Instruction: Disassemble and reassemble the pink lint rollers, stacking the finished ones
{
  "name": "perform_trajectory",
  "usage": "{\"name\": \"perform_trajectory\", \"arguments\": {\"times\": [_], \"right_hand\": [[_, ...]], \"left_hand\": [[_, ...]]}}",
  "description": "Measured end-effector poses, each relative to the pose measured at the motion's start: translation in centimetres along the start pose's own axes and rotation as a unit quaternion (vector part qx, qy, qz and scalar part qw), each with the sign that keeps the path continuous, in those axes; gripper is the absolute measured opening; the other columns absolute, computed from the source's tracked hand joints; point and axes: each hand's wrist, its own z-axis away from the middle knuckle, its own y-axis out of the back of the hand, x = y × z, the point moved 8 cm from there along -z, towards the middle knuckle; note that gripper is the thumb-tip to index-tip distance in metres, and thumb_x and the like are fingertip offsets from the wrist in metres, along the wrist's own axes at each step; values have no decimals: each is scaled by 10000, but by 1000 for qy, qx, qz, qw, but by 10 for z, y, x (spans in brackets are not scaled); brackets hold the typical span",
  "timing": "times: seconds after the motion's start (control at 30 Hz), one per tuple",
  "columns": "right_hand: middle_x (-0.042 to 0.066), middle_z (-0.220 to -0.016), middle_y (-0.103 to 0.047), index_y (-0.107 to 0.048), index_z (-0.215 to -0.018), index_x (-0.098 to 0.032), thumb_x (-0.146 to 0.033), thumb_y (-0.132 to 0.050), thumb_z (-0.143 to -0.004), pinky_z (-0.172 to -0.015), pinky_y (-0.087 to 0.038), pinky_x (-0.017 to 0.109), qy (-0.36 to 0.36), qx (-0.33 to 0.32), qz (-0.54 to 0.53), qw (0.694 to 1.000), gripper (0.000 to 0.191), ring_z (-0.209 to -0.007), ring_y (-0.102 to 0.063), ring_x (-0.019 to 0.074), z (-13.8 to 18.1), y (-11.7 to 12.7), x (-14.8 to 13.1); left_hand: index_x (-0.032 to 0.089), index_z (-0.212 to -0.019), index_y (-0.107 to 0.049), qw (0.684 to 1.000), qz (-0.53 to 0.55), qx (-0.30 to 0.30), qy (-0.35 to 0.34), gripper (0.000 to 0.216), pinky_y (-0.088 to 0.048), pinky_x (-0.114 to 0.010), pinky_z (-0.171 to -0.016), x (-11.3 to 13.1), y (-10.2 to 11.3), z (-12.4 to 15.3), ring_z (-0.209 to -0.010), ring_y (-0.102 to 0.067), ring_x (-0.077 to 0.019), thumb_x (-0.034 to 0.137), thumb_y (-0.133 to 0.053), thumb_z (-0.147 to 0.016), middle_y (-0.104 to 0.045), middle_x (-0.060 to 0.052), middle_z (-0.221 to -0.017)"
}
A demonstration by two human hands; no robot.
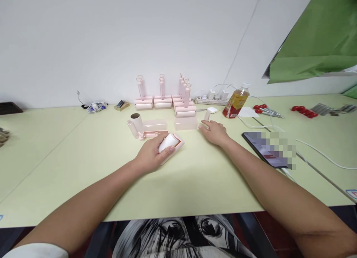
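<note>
My left hand [150,153] is wrapped round a lint roller head, with its white sticky roll [168,142] showing above a pale pink casing [180,140]. Further right, my right hand [214,132] has its thumb and fingers closed on a small pale tube [208,115], which tilts up from the table. Just beyond my left hand lies an open pink handle part [153,134]. Near it are a white roll with a brown core [136,122], a short clear pink tube [132,129] and two translucent covers, one on the left [156,125] and one on the right [186,123].
Several pink lint rollers [162,101] with upright handles line the wall. To their right are a power strip [214,101], a drink bottle [236,101] and red-handled tools [260,109]. A phone [267,150] and a white cable [323,153] lie beside my right forearm.
</note>
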Motion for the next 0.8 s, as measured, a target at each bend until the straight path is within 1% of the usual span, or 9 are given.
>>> {"name": "perform_trajectory", "arguments": {"times": [0.1,0.17,0.27,0.37,0.47,0.57,0.63,0.7,0.8], "right_hand": [[174,-1362,-550,-554,-1359,-225,-626,-372,-894,-990,-336,595,4,2,27,1000,640,-1237,-467,426,1,1,-1],[182,-1368,-537,-541,-1368,-228,-642,-390,-880,-986,-338,589,-2,11,35,999,658,-1232,-470,427,2,3,-1],[181,-1447,-447,-442,-1447,-279,-706,-358,-862,-1006,-311,599,-10,20,35,999,728,-1287,-416,442,3,5,-1],[176,-1507,-365,-376,-1481,-313,-770,-300,-841,-1019,-276,629,-16,4,33,999,791,-1345,-337,459,0,2,0],[162,-1488,-402,-464,-1426,-278,-754,-312,-847,-1023,-274,629,-19,-8,36,999,765,-1334,-348,437,-3,2,2],[174,-1374,-523,-571,-1322,-196,-677,-417,-842,-1005,-313,600,-30,-12,49,998,697,-1250,-436,417,-4,5,5],[186,-1305,-564,-604,-1284,-170,-618,-478,-829,-985,-349,565,-47,-8,56,997,651,-1202,-476,413,-3,7,9],[189,-1311,-546,-612,-1286,-194,-587,-503,-824,-982,-363,540,-57,5,55,997,616,-1203,-480,412,-3,9,12],[174,-1456,-413,-544,-1368,-284,-633,-497,-827,-1023,-321,561,-29,24,41,998,646,-1297,-399,427,-2,8,8]], "left_hand": [[204,-1239,-555,1000,-1,-8,4,484,-469,-328,-765,-1,-1,0,-916,-610,-214,548,-451,-914,-656,-63,-1121],[202,-1244,-551,1000,2,-8,12,493,-470,-331,-773,-3,-2,0,-939,-609,-220,551,-456,-910,-650,-67,-1145],[203,-1255,-547,1000,8,-14,20,513,-474,-340,-774,-5,-4,0,-941,-610,-230,565,-453,-904,-649,-72,-1155],[209,-1255,-553,999,13,-18,27,531,-471,-347,-776,-7,-5,-1,-946,-612,-244,584,-456,-892,-650,-75,-1157],[214,-1245,-563,999,17,-19,33,529,-463,-344,-775,-10,-7,-1,-952,-613,-253,588,-471,-882,-655,-74,-1153],[222,-1240,-565,999,25,-17,34,515,-457,-339,-769,-12,-7,-1,-948,-612,-252,579,-484,-878,-657,-65,-1148],[220,-1233,-570,999,27,-14,35,507,-453,-338,-768,-14,-7,-1,-942,-610,-252,573,-488,-878,-660,-64,-1138],[213,-1224,-575,999,31,-13,35,501,-451,-337,-765,-15,-7,-1,-935,-609,-252,565,-492,-878,-661,-67,-1131],[209,-1220,-578,999,39,-10,35,494,-449,-332,-761,-16,-7,-2,-937,-607,-254,555,-505,-875,-660,-70,-1135]]}}
